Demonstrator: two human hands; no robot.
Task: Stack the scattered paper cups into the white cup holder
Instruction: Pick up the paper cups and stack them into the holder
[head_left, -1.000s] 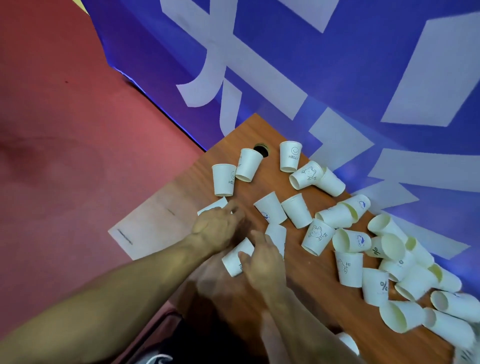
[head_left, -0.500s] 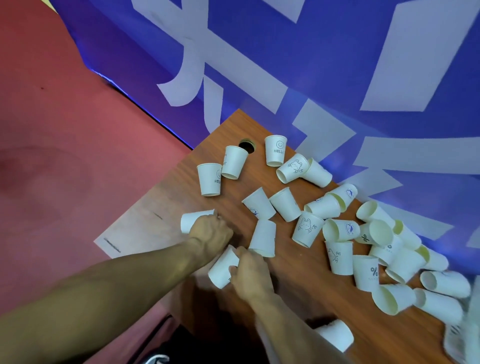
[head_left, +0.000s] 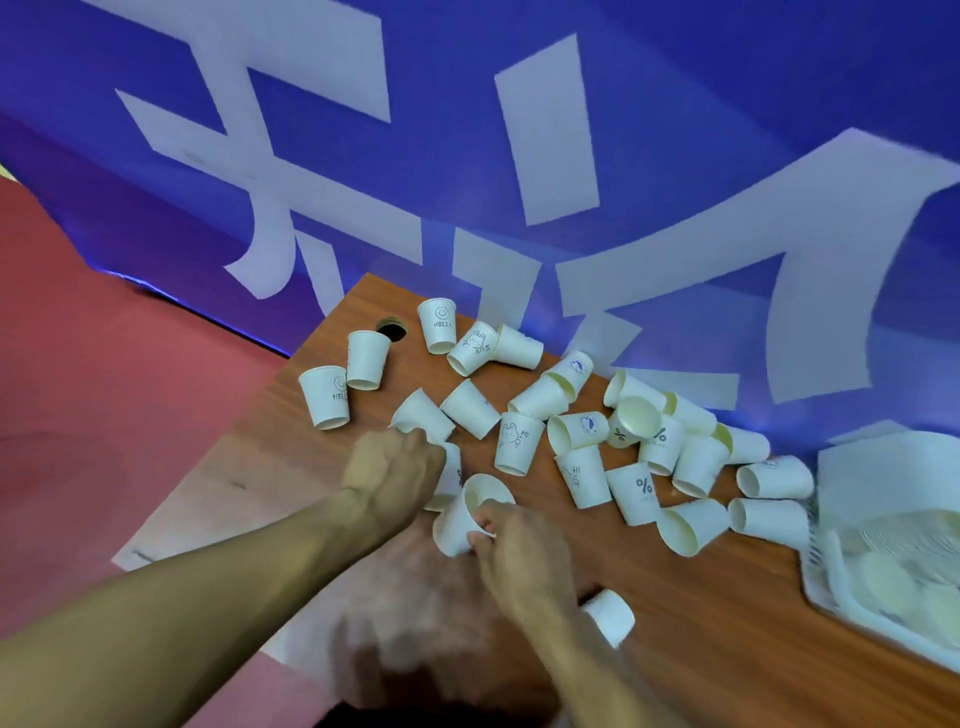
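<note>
- right hand (head_left: 524, 556) sits low of centre; its thumb and fingertips (head_left: 480, 530) are curled tight round the held cup (head_left: 462, 514), which is tilted with its open mouth toward 1 o'clock
- left hand (head_left: 395, 478) lies just at 10 o'clock of the right hand; fingers bent into a near fist over the half-hidden cup (head_left: 452, 475), which shows only as a white strip past the knuckles; the contact itself is mostly covered
- the two gripped cups are just beside each other, between the hands
- scattered paper cups (head_left: 576, 431) run in a band from 11 o'clock to 3 o'clock of the hands; most lie on their sides or stand mouth down, many touching
- smiley HELLO cup (head_left: 439, 326) stands mouth down at 12 o'clock, near the round cable hole (head_left: 390, 328); a % cup (head_left: 636, 493) stands mouth down at 3 o'clock of the held cup
- lone cup (head_left: 610, 616) lies apart from the band, at 4 o'clock of the right hand, blurred
- white cup holder (head_left: 831, 566) is at the right edge, at 3 to 4 o'clock, well apart from both hands; pale cups lie nested in it, too blurred to count
- wooden table (head_left: 701, 597) bears all of it; a blue banner (head_left: 519, 156) with large white strokes rises behind, and a red floor (head_left: 104, 364) spreads at 9 o'clock
</note>
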